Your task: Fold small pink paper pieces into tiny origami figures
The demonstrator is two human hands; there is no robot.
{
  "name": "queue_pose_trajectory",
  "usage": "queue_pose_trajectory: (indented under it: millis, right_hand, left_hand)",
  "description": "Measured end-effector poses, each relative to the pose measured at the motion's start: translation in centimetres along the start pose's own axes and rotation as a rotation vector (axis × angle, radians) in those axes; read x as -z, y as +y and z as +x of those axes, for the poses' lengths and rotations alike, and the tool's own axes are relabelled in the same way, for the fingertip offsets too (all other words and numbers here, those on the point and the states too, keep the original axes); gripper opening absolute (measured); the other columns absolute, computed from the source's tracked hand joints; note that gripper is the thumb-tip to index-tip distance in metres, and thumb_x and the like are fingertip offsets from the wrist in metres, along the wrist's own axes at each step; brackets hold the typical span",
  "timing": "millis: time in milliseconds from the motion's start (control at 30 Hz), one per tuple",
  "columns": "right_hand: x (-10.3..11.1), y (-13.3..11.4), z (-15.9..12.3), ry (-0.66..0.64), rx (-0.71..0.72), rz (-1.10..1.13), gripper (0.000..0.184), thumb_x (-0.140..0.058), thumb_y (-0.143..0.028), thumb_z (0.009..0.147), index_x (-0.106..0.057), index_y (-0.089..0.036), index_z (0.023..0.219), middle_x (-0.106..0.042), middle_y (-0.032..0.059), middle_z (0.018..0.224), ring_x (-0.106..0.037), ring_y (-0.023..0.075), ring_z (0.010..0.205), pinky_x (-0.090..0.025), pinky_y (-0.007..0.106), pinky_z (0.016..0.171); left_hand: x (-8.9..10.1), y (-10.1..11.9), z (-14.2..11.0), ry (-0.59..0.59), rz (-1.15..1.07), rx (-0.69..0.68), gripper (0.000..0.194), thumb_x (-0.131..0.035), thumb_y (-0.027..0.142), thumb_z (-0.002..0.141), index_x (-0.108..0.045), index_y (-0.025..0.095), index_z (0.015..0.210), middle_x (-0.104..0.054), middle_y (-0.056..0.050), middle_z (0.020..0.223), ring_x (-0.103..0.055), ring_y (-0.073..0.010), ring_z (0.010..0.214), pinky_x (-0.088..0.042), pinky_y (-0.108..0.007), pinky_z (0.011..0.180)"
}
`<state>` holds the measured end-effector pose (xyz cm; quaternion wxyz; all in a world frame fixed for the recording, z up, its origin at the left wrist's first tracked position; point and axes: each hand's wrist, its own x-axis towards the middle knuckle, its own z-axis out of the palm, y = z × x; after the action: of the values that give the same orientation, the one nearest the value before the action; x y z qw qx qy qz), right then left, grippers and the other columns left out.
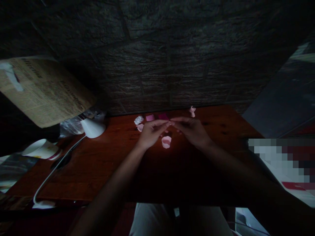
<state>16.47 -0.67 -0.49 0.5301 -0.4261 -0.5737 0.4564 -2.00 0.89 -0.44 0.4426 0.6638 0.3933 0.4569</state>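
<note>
My left hand [152, 131] and my right hand [192, 130] meet over the table, thumbs and forefingers pinched together. Between their fingertips is a small pale pink piece [170, 122], mostly covered; it looks like modelling clay, though its shape is hard to make out. Just below them a small pink cup-shaped piece [166, 142] stands on the wood. Behind the left hand lie a pink block [150, 117], a white bumpy lump [138, 120] and a pale pink piece [140, 127]. A magenta piece [163, 116] shows behind the fingertips. Further right stands a pink flared piece [192, 111].
The dark wooden table [110, 170] meets a brick-patterned wall [147, 65]. At left are a lamp with a paper-covered shade [44, 88], its white base [92, 127] and cable [46, 180], and a paper cup [41, 149] on its side. A grey panel [275, 95] rises at right.
</note>
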Motion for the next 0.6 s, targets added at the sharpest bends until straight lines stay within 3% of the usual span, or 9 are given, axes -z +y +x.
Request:
queue_pose_trajectory:
  millis: [367, 600]
  right_hand:
    - [-0.07, -0.15, -0.04, 0.012, 0.006, -0.016, 0.022, -0.079, -0.043, 0.079, -0.082, -0.024, 0.09, -0.076, 0.0021, 0.079, -0.06, 0.0135, 0.063, -0.051, 0.032, 0.063]
    - [-0.09, -0.37, -0.02, -0.029, 0.007, 0.031, 0.026, -0.078, -0.047, 0.08, -0.082, -0.024, 0.093, -0.079, 0.0035, 0.088, -0.064, 0.0135, 0.062, -0.054, 0.031, 0.062]
  left_hand:
    - [-0.16, 0.46, -0.24, -0.031, 0.064, -0.029, 0.021, -0.074, 0.035, 0.087, -0.08, 0.021, 0.101, -0.08, -0.007, 0.086, -0.072, -0.0159, 0.071, -0.055, -0.024, 0.057]
    - [-0.3, 0.63, -0.3, 0.005, 0.015, -0.029, 0.024, -0.078, 0.036, 0.083, -0.08, 0.018, 0.1, -0.081, -0.009, 0.098, -0.072, -0.0142, 0.069, -0.055, -0.023, 0.056]
